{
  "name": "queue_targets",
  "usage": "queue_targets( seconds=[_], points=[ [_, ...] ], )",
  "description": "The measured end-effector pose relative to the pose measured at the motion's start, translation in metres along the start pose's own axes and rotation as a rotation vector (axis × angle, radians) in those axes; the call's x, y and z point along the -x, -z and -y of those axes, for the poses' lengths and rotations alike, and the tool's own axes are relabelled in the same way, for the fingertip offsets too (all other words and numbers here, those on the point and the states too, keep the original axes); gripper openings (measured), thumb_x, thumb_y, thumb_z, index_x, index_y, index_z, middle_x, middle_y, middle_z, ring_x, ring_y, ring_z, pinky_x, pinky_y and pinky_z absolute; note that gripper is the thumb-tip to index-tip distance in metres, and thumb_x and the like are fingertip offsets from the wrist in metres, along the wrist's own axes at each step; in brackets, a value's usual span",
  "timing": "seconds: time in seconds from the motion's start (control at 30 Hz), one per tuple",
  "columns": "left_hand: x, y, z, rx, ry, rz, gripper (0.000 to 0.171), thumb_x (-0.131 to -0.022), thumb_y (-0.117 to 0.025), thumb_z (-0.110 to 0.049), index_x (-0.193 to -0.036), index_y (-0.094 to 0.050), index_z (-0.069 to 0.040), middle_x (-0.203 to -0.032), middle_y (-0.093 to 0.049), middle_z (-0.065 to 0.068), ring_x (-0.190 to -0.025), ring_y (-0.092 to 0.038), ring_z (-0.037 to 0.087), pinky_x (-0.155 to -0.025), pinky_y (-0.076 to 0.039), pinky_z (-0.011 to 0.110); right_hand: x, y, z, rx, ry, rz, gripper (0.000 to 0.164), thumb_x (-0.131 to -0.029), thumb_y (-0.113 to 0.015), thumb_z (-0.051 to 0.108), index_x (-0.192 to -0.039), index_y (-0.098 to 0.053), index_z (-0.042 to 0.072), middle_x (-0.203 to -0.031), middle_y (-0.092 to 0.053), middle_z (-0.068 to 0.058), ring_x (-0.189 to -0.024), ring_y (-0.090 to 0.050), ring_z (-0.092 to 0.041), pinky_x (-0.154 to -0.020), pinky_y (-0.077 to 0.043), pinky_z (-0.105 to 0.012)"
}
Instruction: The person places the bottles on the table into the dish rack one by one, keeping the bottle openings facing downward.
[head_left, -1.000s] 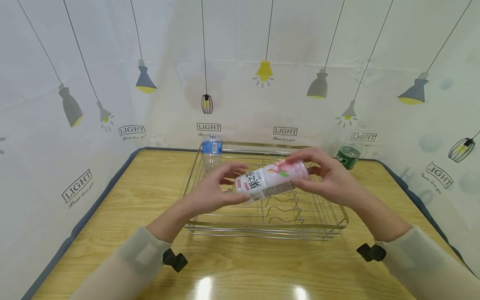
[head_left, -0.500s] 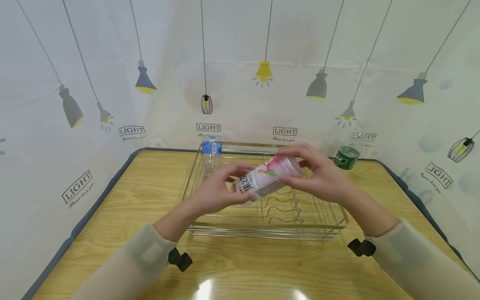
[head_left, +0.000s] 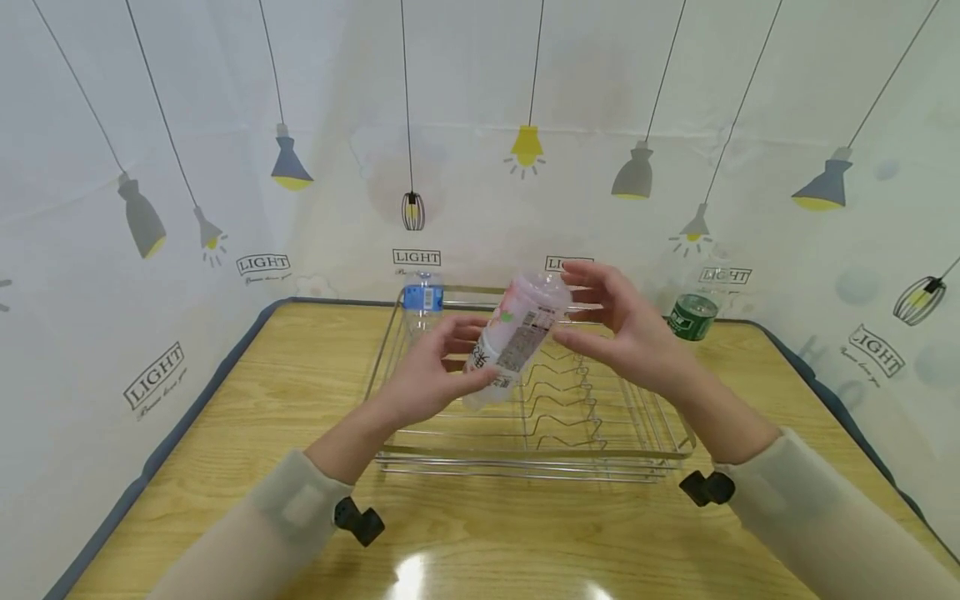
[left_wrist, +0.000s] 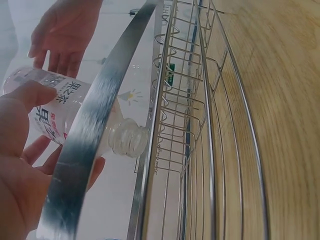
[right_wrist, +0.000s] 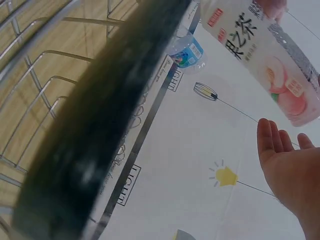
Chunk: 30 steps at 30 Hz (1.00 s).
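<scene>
A plastic drink bottle (head_left: 517, 333) with a pink and white peach label is tilted over the rack, its base up to the right and its neck down to the left. My left hand (head_left: 431, 375) grips it near the neck end, thumb on one side and fingers on the other. In the left wrist view the clear threaded neck (left_wrist: 129, 139) shows no cap. My right hand (head_left: 630, 337) is beside the base with its fingers spread. The right wrist view shows a gap between this hand (right_wrist: 290, 167) and the bottle.
A metal wire dish rack (head_left: 525, 454) stands below both hands on the wooden table (head_left: 247, 400). A clear bottle with a blue label (head_left: 423, 298) stands at its back left corner. Behind my right hand is a clear bottle with a green label (head_left: 693, 317). Lamp-printed cloth (head_left: 480, 150) encloses the table's back and sides.
The peach drink bottle has turned steeper, its base rising and swinging left. My right hand has moved left and up and let go of the base; my left hand keeps its grip.
</scene>
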<state>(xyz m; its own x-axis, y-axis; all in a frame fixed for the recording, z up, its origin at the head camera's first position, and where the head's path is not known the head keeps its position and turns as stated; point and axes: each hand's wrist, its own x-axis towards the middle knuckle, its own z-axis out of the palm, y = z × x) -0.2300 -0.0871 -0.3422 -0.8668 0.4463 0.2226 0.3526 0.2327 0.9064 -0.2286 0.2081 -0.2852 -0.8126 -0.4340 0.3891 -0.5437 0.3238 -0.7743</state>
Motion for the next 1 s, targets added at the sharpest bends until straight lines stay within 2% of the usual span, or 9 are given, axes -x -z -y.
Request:
queue_targets(
  seconds=[0.07,0.2,0.4,0.67,1.0],
  points=[
    [0.0,0.001,0.001,0.044,0.007,-0.004,0.067,-0.101,-0.08,-0.015,-0.159,-0.048,-0.016,-0.154,-0.06,0.015,-0.14,-0.062,0.038,-0.116,-0.054,0.059,0.0,-0.002,-0.003,-0.035,-0.027,0.013,0.078,-0.1,-0.077,0.002,-0.166,-0.037,0.009,-0.162,-0.05,-0.014,-0.143,-0.057,-0.035,-0.115,-0.054,-0.029],
    [0.001,0.002,0.0,0.097,0.039,-0.012,0.068,-0.103,-0.078,-0.018,-0.162,-0.044,-0.018,-0.156,-0.058,0.015,-0.142,-0.06,0.038,-0.115,-0.055,0.059,-0.001,-0.008,-0.009,-0.063,-0.073,0.045,0.077,-0.102,-0.077,0.006,-0.167,-0.037,0.014,-0.16,-0.051,-0.014,-0.144,-0.057,-0.04,-0.109,-0.056,-0.024],
    [0.0,-0.001,0.0,0.145,0.048,-0.013,0.068,-0.105,-0.076,-0.021,-0.164,-0.04,-0.02,-0.155,-0.059,0.014,-0.139,-0.062,0.037,-0.11,-0.059,0.056,-0.004,-0.022,-0.015,-0.105,-0.076,0.068,0.078,-0.102,-0.077,0.006,-0.168,-0.036,0.014,-0.158,-0.053,-0.016,-0.141,-0.062,-0.04,-0.106,-0.059,-0.027],
    [0.0,-0.005,0.002,0.134,0.06,0.011,0.07,-0.107,-0.074,-0.024,-0.166,-0.037,-0.029,-0.153,-0.06,0.012,-0.139,-0.064,0.036,-0.113,-0.058,0.055,-0.007,-0.035,-0.015,-0.147,-0.101,0.081,0.078,-0.103,-0.077,0.008,-0.168,-0.035,0.019,-0.153,-0.055,-0.014,-0.135,-0.065,-0.038,-0.103,-0.063,-0.033],
    [0.0,-0.004,0.001,0.133,0.053,0.022,0.072,-0.106,-0.076,-0.025,-0.166,-0.037,-0.028,-0.154,-0.058,0.012,-0.14,-0.062,0.036,-0.113,-0.057,0.055,-0.011,-0.042,-0.01,-0.151,-0.143,0.078,0.086,-0.101,-0.08,0.009,-0.169,-0.03,0.022,-0.151,-0.055,-0.014,-0.132,-0.065,-0.036,-0.108,-0.061,-0.046]
  ],
)
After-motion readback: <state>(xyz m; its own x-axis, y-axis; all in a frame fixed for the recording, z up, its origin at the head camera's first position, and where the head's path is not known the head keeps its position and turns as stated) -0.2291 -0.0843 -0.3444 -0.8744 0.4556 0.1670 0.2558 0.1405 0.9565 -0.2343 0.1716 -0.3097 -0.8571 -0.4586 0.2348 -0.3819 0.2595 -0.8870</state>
